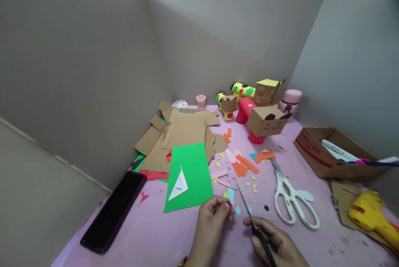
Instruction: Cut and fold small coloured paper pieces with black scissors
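Note:
My left hand (212, 221) pinches a tiny scrap of paper (229, 203) between thumb and fingertips, low over the pink table (162, 233). My right hand (276, 244) grips small black-handled scissors (249, 217), blades pointing up and left toward the scrap. A green paper sheet (195, 167) with a white triangular cut-out (179, 186) lies just left of my left hand. Small light-blue, yellow and orange paper bits (243, 167) are scattered in front of both hands.
White scissors (291, 198) lie to the right. A black phone (114, 211) rests at the left edge. Flat cardboard pieces (183, 132) and cardboard-box figures (268, 121) stand further back. A cardboard box with markers (336, 152) and a yellow glue gun (370, 215) sit at right.

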The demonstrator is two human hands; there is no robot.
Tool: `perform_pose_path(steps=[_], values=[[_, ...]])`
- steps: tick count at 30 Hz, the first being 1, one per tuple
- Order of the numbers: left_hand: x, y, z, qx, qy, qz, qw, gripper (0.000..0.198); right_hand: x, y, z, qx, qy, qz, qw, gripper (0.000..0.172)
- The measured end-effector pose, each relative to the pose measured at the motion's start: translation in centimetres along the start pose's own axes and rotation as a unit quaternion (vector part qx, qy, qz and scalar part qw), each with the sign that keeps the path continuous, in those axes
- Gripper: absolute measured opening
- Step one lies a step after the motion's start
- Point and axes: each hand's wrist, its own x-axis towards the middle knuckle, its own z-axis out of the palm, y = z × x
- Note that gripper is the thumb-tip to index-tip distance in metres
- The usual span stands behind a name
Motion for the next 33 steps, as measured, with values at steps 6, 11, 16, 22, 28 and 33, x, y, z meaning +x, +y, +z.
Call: perform_pose_path(steps=[6,11,16,22,28,33], values=[[0.2,-0.2,-0.2,0.038,0.003,0.013,0.999,0.017,0.1,-0.4,-0.1,0.028,0.016,-0.005,0.999,0.057],[0.4,0.3,-0.6,0.085,0.028,0.049,0.995,0.014,0.0,-1.0,0.3,0.054,0.084,-0.026,0.995,0.051],[0.0,0.9,-1.0,0.297,-0.006,0.161,0.941,0.012,0.0,-1.4,0.8,0.071,0.098,-0.032,0.992,0.05],[0.4,0.8,-0.1,0.576,-0.032,0.243,0.78,0.012,0.4,-1.2,0.8,0.076,0.107,-0.059,0.99,0.053],[0.8,0.4,0.1,0.631,-0.008,0.262,0.73,0.018,0.7,-0.5,0.5,0.068,0.082,-0.068,0.992,0.056],[0.9,0.2,-0.1,0.626,0.003,0.284,0.727,0.023,0.8,-0.2,0.2,0.048,0.064,-0.079,0.994,0.048]])
